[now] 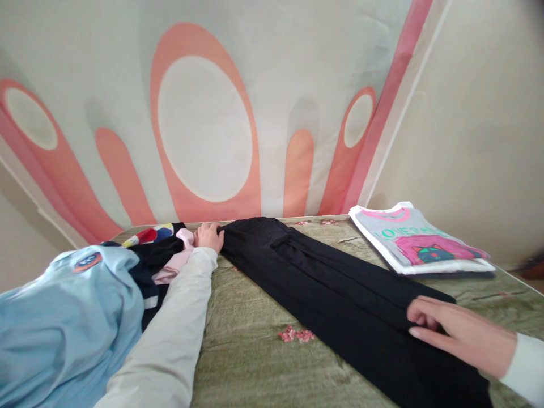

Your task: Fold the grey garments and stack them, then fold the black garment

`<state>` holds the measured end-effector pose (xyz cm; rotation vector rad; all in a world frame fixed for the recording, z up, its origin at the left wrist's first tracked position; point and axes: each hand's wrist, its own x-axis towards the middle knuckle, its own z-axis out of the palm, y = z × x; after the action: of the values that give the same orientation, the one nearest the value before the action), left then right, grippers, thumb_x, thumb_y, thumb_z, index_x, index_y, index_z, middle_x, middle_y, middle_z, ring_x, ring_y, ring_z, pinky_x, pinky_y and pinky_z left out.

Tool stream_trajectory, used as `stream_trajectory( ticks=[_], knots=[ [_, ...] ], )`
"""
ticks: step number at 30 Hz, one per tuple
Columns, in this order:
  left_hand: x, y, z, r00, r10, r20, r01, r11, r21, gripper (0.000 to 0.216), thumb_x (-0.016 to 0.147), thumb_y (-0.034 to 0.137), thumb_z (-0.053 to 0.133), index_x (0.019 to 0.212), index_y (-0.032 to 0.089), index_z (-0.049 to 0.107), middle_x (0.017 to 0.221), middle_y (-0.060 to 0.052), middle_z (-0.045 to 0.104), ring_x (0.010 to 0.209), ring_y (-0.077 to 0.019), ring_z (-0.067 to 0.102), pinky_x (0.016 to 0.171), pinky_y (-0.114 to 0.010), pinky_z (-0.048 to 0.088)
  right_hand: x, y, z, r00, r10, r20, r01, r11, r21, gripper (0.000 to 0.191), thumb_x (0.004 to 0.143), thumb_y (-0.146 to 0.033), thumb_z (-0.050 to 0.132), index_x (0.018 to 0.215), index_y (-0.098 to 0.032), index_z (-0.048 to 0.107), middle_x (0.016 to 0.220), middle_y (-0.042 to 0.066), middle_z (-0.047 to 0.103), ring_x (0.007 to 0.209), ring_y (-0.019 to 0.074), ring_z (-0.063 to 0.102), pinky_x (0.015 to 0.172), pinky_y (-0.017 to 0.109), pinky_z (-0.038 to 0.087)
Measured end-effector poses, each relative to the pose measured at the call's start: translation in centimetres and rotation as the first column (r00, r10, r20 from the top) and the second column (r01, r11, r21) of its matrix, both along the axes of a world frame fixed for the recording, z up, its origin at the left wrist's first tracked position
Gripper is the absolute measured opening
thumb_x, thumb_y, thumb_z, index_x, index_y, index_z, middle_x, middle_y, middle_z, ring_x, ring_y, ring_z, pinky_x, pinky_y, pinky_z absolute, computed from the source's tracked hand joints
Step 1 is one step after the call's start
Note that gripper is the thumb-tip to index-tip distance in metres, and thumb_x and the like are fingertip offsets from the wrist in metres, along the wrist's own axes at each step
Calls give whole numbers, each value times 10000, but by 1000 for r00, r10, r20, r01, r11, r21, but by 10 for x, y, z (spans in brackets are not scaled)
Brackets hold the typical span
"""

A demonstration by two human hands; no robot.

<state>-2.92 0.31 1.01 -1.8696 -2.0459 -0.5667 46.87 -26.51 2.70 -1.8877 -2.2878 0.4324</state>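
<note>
A pair of black trousers (323, 294) lies spread diagonally across the table, its waist at the far edge and its legs toward the near right. My left hand (209, 237) is at the far left corner of the waist, with its fingers closed on the cloth edge. Over the lower legs is my right hand (463, 334), slightly blurred; its fingers are bent and the thumb stands apart from them, with no cloth seen between. Whether it touches the trousers I cannot tell.
On the left, a loose heap holds a light blue garment (85, 317), a pink cloth (174, 263) and dark clothes. A folded stack topped by a grey and pink printed shirt (419, 235) sits at the right back. A green patterned cloth (246, 351) covers the table, against a wall.
</note>
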Motion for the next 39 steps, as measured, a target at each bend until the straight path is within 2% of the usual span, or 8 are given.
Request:
stream_trajectory(
  ticks=[3, 6, 9, 12, 23, 31, 34, 39],
  knots=[
    [23, -14, 12, 999, 9, -46, -9, 1000, -17, 364, 781, 347, 449, 1095, 184, 537, 1135, -136, 488, 1073, -306, 418, 908, -459, 274, -15, 24, 3, 993, 97, -68, -92, 993, 77, 257, 773, -443, 430, 816, -227, 561, 884, 53, 577, 805, 191, 552, 730, 307, 445],
    [59, -35, 15, 999, 6, -53, -18, 975, -220, 405, 813, 399, 377, 1101, 159, 531, 1227, -151, 434, 1156, -324, 339, 916, -494, 258, -20, 51, -5, 984, 169, -62, -157, 974, 165, 316, 786, -444, 409, 925, -210, 571, 1024, 88, 552, 957, 228, 523, 866, 356, 404],
    [94, -58, 5, 999, -25, -26, 12, 905, -425, 603, 821, 537, 264, 1230, 128, 432, 1348, -159, 321, 1217, -348, 265, 930, -522, 241, -20, 74, -17, 982, 187, -29, -178, 965, 193, 342, 798, -429, 394, 983, -200, 567, 1044, 102, 541, 989, 238, 510, 905, 395, 378],
    [111, -72, -10, 997, -73, -30, 51, 889, -456, 777, 782, 647, 190, 1328, 106, 301, 1398, -162, 230, 1252, -372, 191, 969, -535, 168, -19, 82, -25, 982, 187, -11, -181, 964, 196, 340, 792, -427, 407, 1000, -208, 564, 1022, 98, 538, 968, 239, 513, 887, 412, 386],
    [73, -53, -26, 964, -265, -2, 244, 891, -382, 652, 769, 686, 206, 1325, 353, 276, 1425, 8, 207, 1273, -363, 143, 969, -565, 144, -25, 46, -16, 975, 192, -111, -186, 981, 59, 414, 739, -482, 474, 1034, -206, 565, 1031, 100, 508, 920, 231, 532, 808, 355, 444],
    [77, -66, -14, 926, -358, -119, 320, 912, -254, 482, 857, 409, 345, 1295, 210, 364, 1407, -79, 243, 1283, -278, 180, 1007, -471, 178, -22, 52, 0, 946, 254, -199, -271, 961, -59, 390, 790, -417, 428, 1072, -189, 569, 982, 92, 548, 635, 144, 535, 637, 310, 466],
    [109, -103, -8, 840, -531, -115, 488, 831, -268, 446, 859, 328, 358, 1286, 201, 367, 1397, -83, 265, 1274, -259, 216, 1010, -456, 195, -22, 75, 0, 931, 291, -221, -295, 955, 15, 349, 819, -336, 393, 1085, -183, 559, 1000, 96, 547, 703, 155, 539, 686, 320, 459],
    [152, -162, -10, 575, -818, -12, 761, 540, -359, 520, 846, 478, 353, 1319, 270, 298, 1412, -50, 240, 1282, -251, 200, 1007, -483, 198, -31, 101, -13, 903, 361, -233, -360, 932, 47, 299, 775, -249, 459, 1041, -189, 581, 1006, 83, 503, 652, 119, 489, 653, 296, 458]
  ],
)
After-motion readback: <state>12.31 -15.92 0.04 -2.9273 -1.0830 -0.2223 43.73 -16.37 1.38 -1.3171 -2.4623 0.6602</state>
